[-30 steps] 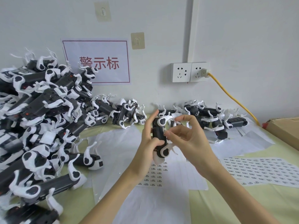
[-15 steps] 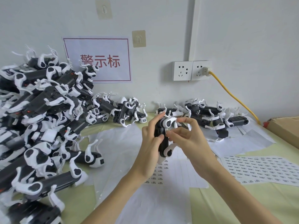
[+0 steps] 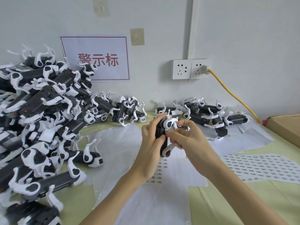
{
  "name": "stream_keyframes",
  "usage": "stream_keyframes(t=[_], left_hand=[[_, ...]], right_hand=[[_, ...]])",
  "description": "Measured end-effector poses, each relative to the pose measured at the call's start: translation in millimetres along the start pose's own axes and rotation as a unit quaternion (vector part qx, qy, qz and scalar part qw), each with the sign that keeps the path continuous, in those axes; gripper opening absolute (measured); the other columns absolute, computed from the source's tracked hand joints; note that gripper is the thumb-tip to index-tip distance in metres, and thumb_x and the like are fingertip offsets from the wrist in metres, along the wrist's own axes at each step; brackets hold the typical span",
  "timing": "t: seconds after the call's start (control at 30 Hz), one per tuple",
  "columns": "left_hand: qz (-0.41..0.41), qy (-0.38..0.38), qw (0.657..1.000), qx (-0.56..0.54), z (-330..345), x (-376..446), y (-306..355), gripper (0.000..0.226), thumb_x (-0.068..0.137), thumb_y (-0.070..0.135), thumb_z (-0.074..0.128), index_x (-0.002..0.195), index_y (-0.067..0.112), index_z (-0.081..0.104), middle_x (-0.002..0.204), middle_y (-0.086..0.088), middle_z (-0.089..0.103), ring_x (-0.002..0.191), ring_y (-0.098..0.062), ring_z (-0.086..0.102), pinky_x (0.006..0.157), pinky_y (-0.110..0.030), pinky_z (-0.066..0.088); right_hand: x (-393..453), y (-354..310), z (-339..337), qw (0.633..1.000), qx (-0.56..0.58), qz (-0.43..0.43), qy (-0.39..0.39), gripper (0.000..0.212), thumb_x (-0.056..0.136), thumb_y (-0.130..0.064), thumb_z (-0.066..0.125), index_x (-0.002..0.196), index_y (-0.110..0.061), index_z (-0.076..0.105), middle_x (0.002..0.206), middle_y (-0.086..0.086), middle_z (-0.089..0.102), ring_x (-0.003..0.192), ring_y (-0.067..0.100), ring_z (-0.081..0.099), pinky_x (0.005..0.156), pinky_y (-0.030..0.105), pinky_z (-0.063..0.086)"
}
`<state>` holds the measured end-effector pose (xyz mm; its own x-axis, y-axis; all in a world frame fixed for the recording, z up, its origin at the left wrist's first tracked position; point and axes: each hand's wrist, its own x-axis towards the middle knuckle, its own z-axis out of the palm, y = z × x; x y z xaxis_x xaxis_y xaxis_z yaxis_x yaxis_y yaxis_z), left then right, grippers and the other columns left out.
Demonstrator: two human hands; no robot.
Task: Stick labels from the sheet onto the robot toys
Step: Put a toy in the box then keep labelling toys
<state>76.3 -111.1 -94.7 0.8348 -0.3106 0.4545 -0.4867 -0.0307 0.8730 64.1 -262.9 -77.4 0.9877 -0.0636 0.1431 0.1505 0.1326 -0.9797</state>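
Observation:
My left hand (image 3: 151, 143) grips a black-and-white robot dog toy (image 3: 164, 138) upright above the table, thumb on its black body. My right hand (image 3: 186, 138) has its fingertips curled against the toy's side, pinching at a small white label there; the label itself is mostly hidden by the fingers. Under my hands lies a partly used label sheet (image 3: 172, 169). A fuller label sheet (image 3: 259, 166) lies to the right.
A big heap of robot toys (image 3: 37, 119) fills the left side. A smaller group (image 3: 206, 114) lies along the wall behind my hands. White backing papers (image 3: 116, 143) cover the yellow-green table (image 3: 243, 200). A cardboard box (image 3: 285, 127) sits far right; a yellow cable (image 3: 233, 96) runs from the socket.
Both hands with the toy have come slightly lower and closer together. My right fingertips have shifted down onto the toy's side.

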Motion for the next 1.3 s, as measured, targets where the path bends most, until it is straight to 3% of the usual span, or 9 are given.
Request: stream_keyframes(t=[0.23,0.43,0.57,0.73,0.93,1.07,1.17,1.3], left_hand=[[0.001,-0.009,1.000,0.004,0.8,-1.0,2.0,0.055,0.102,0.027,0.037,0.144,0.061,0.040,0.133,-0.001,0.038,0.084,0.022,0.056,0.079,-0.003,0.047],[0.002,-0.009,0.999,0.033,0.5,-1.9,1.6,0.057,0.102,0.029,0.036,0.144,0.067,0.037,0.132,0.002,0.038,0.087,0.017,0.056,0.084,-0.005,0.048],[-0.003,-0.013,0.999,0.050,0.9,-2.5,1.9,0.055,0.101,0.035,0.036,0.142,0.073,0.034,0.132,0.006,0.037,0.092,0.001,0.061,0.088,-0.020,0.056],[-0.009,-0.016,0.997,0.081,1.1,-3.1,1.5,0.057,0.100,0.038,0.034,0.140,0.078,0.029,0.133,0.011,0.036,0.100,0.000,0.059,0.091,-0.036,0.059],[-0.017,-0.016,0.997,0.077,1.3,-3.4,1.0,0.057,0.100,0.039,0.034,0.141,0.079,0.028,0.133,0.011,0.036,0.106,-0.008,0.060,0.090,-0.032,0.058],[-0.014,-0.023,0.998,0.054,0.6,-3.7,2.0,0.059,0.100,0.034,0.035,0.141,0.077,0.030,0.132,0.009,0.037,0.097,-0.003,0.061,0.083,-0.021,0.056],[-0.016,-0.030,0.999,0.035,-0.6,-3.3,2.6,0.064,0.099,0.028,0.036,0.147,0.070,0.032,0.132,0.006,0.038,0.095,0.008,0.058,0.083,-0.011,0.051],[-0.019,-0.038,0.999,0.021,-1.0,-2.8,2.4,0.067,0.098,0.022,0.037,0.152,0.062,0.032,0.135,0.002,0.039,0.091,0.023,0.051,0.082,-0.001,0.044]], right_hand=[[0.5,-0.5,-2.3,1.000,0.004,0.027,0.002,0.041,0.094,-0.013,0.075,0.124,-0.014,0.048,0.073,0.002,0.060,0.054,0.018,0.063,0.074,0.029,0.034],[1.3,-1.3,-2.8,0.999,0.010,0.041,0.007,0.042,0.092,-0.010,0.076,0.124,-0.014,0.049,0.076,0.006,0.059,0.056,0.019,0.063,0.070,0.030,0.035],[2.3,-0.6,-3.1,0.999,0.013,0.045,0.010,0.039,0.091,-0.009,0.076,0.120,-0.015,0.049,0.075,0.006,0.059,0.056,0.020,0.063,0.069,0.035,0.030],[2.6,0.3,-3.5,0.999,0.020,0.048,0.012,0.039,0.090,-0.009,0.076,0.119,-0.013,0.049,0.076,0.007,0.058,0.055,0.021,0.063,0.070,0.037,0.029],[2.7,-2.3,-4.8,0.998,0.034,0.058,-0.002,0.038,0.091,-0.008,0.077,0.116,-0.013,0.049,0.084,0.011,0.063,0.059,0.019,0.062,0.073,0.039,0.030],[2.4,-6.1,-6.9,0.997,0.038,0.063,-0.010,0.042,0.088,-0.008,0.080,0.116,-0.012,0.049,0.082,0.005,0.067,0.069,0.017,0.061,0.076,0.039,0.038],[0.8,-8.0,-9.0,0.998,0.022,0.063,-0.015,0.043,0.088,-0.013,0.082,0.118,-0.010,0.051,0.082,0.007,0.072,0.072,0.018,0.063,0.078,0.037,0.042],[-2.7,-8.3,-6.9,0.998,0.014,0.050,-0.019,0.043,0.089,-0.018,0.082,0.114,-0.012,0.047,0.084,0.011,0.076,0.071,0.019,0.067,0.076,0.037,0.035]])
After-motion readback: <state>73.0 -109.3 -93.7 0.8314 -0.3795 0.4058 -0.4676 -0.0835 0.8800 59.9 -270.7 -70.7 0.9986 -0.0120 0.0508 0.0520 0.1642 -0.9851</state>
